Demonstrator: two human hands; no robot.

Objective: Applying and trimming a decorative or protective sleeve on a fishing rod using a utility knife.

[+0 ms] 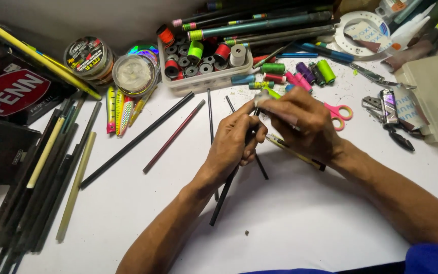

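Rod blank (225, 195), thin and dark, runs from lower centre of the frame up between both hands. Left hand (234, 142) pinches it; right hand (302, 124) pinches a small pale piece (263, 98) at its tip, seemingly mid-fitting. Beyond, thread spools (198, 58) wait in a clear tray (206, 83).

A flat white bench (305, 223) filled nearly the whole view, its surface lit evenly and brightly from above; along the far edge rose a plain grey wall (77, 20), dimmer and shadowed towards the corner
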